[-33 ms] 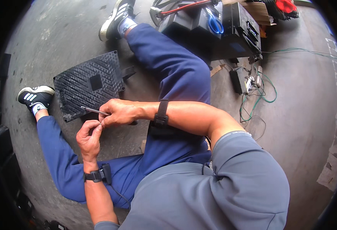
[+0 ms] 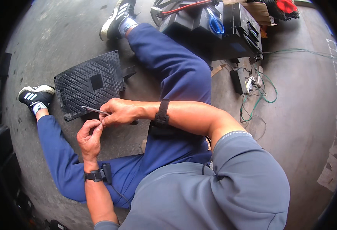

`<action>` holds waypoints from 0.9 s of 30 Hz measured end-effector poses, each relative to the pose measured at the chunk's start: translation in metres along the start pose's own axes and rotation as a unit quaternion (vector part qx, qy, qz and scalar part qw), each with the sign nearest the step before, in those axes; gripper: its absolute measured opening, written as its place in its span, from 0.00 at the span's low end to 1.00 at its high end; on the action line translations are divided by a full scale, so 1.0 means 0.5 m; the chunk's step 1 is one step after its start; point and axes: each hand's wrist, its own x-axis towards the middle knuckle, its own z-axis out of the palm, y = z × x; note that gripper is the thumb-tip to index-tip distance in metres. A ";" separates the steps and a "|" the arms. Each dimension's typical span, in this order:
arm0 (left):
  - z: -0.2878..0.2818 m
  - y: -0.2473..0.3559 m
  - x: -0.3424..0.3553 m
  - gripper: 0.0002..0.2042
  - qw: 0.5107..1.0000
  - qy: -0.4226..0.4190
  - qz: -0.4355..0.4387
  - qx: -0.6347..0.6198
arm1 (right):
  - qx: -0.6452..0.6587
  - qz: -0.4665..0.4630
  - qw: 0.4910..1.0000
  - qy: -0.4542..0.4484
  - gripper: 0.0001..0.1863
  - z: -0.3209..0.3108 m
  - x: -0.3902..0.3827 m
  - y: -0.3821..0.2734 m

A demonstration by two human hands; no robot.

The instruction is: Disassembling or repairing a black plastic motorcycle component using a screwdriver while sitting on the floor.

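My right hand [image 2: 116, 112] reaches across from the right, its fingers closed round a slim silver tool [image 2: 94, 110]. The tool's thin end points left, over the near edge of a black ribbed panel [image 2: 79, 82]; its exact kind is not clear. Just below, my left hand [image 2: 88, 138] is closed in a pinch, thumb against forefinger. Its fingertips meet those of my right hand, and whatever they hold is too small to make out. The panel, with a smooth dark square near its middle, lies flat on the floor between my feet, apart from both hands.
Beyond my right knee stand black boxes [image 2: 239, 32], with blue-handled scissors [image 2: 215, 25] and a red-and-black tool [image 2: 185, 7] on top. Green cables [image 2: 274, 97] and a power strip [image 2: 249, 82] lie on the floor to the right. Dark objects line the left edge.
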 end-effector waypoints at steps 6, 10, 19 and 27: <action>0.004 -0.007 -0.002 0.04 0.997 0.030 -0.060 -0.027 | -0.005 0.022 0.999 -0.024 0.12 -0.006 0.009 0.006; 0.005 0.009 -0.001 0.03 0.998 0.035 -0.035 0.035 | -0.017 0.043 0.999 -0.026 0.17 0.002 0.006 -0.012; 0.007 -0.001 0.003 0.03 0.999 0.024 -0.035 0.015 | 0.011 0.128 0.992 -0.011 0.11 0.000 -0.006 -0.064; 0.001 0.010 0.009 0.04 0.999 0.014 -0.032 0.026 | 0.012 0.132 0.991 -0.018 0.11 0.002 -0.001 -0.060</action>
